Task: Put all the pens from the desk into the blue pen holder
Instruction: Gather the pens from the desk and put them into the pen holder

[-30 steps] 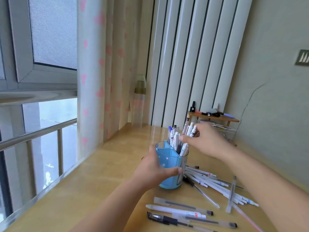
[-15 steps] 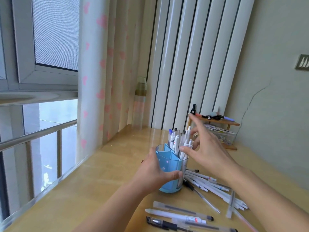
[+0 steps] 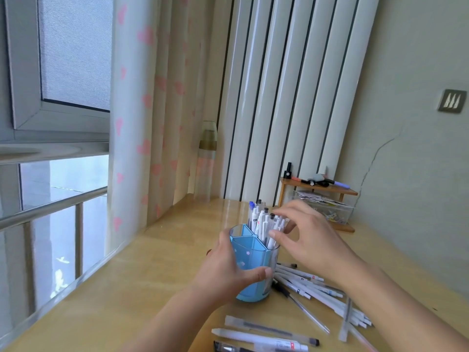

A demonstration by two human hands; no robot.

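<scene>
Blue plastic divided pen holder [image 3: 250,270] at frame centre on tabletop [image 3: 142,283], gripped by left hand [image 3: 228,271]. Right hand [image 3: 308,237], fingers spread loose over white pens [image 3: 266,224] standing inside, pinching nothing. Risk: tipping holder, snagging pens. Versus half a second ago: fingers lower, more curled. Loose pens [image 3: 312,285] lower right.

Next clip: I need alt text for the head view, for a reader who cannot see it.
A person's left hand grips a blue pen holder on a wooden desk while the right hand touches the pens standing in the holder. More loose pens lie on the desk to the right of and in front of the holder; a curtain hangs behind.
</scene>
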